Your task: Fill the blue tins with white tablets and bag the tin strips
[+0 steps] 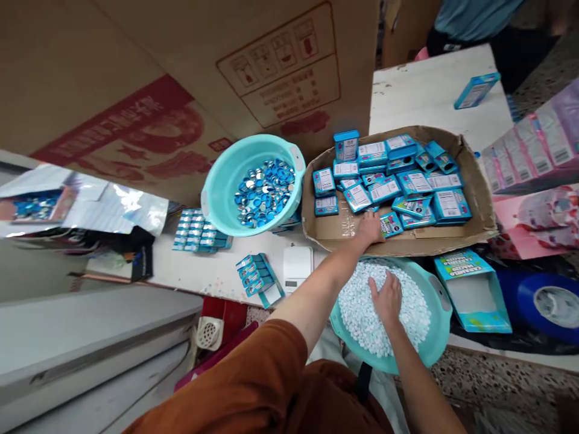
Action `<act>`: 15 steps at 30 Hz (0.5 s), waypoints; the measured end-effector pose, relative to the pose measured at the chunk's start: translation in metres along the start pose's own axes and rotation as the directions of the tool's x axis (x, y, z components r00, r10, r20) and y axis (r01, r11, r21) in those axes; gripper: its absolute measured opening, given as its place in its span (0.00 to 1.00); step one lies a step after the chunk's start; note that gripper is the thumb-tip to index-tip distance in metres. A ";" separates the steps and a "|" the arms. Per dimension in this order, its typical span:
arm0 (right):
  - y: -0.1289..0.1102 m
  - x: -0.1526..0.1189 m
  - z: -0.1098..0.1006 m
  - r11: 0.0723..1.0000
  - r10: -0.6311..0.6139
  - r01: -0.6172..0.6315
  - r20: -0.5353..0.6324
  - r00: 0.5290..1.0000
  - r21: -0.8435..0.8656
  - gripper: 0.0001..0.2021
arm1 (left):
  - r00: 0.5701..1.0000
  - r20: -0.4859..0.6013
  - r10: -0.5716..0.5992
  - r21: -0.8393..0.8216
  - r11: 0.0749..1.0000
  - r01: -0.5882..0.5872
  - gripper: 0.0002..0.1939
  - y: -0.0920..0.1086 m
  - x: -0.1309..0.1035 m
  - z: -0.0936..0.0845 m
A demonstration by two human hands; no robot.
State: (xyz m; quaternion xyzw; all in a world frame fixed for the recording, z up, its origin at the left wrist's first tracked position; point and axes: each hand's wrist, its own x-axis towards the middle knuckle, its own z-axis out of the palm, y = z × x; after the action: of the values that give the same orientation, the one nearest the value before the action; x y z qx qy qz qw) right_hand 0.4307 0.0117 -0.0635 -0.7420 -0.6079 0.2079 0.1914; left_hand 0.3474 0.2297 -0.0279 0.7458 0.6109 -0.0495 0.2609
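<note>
My left hand (370, 228) reaches into a shallow cardboard box (325, 228). Its fingers are closed at the left edge of a small blue candy tin (391, 224) near the box's front wall; the fingertips are partly hidden. Many similar blue tins (414, 182), with white labels, lie jumbled in the box. My right hand (387, 298) rests on small white candies (359, 313), thumb apart from the fingers and holding nothing. A turquoise basin (438, 337) in front of my body contains the candies.
Another turquoise basin (218, 187) contains blue-rimmed metal lids (265, 193). A white scale (298, 269), a display carton of tins (259, 278) and stacked tins (194, 232) stand on the table. An open carton (474, 295) and blue tape roll (525, 301) are right. A large cardboard box (181, 72) rises behind.
</note>
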 end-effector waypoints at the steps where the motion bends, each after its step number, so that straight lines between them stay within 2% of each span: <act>1: 0.001 -0.004 0.000 1.000 -0.021 0.022 0.026 0.999 -0.009 0.34 | 1.000 0.005 -0.001 -0.003 1.000 0.001 0.43 0.002 -0.002 -0.002; 5: 0.009 -0.016 0.000 0.994 -0.087 0.091 0.077 0.993 -0.056 0.34 | 0.999 -0.012 0.038 0.033 0.999 -0.038 0.43 0.007 -0.017 -0.014; 8: 0.012 -0.018 -0.001 0.990 -0.110 0.118 0.092 0.990 -0.083 0.35 | 0.987 -0.128 0.096 0.027 0.995 -0.093 0.41 0.005 -0.044 -0.035; 10: 0.008 -0.020 -0.003 0.989 -0.113 0.124 0.119 0.986 -0.085 0.35 | 0.965 -0.230 0.129 -0.058 0.988 -0.146 0.41 0.002 -0.075 -0.054; 12: 0.000 -0.025 -0.005 0.988 -0.109 0.125 0.175 0.979 -0.086 0.33 | 0.934 -0.326 0.148 -0.203 0.954 -0.222 0.45 0.000 -0.116 -0.073; 15: -0.019 -0.038 -0.008 0.992 -0.028 0.060 0.259 0.965 -0.115 0.30 | 0.915 -0.390 0.101 -0.464 0.837 -0.290 0.47 -0.009 -0.186 -0.085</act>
State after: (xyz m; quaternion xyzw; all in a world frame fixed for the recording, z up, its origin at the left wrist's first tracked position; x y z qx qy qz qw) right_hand 0.4131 -0.0220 -0.0442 -0.7054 -0.6554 0.2607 0.0700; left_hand 0.2721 0.1043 0.1157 0.7051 0.5575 0.2757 0.3408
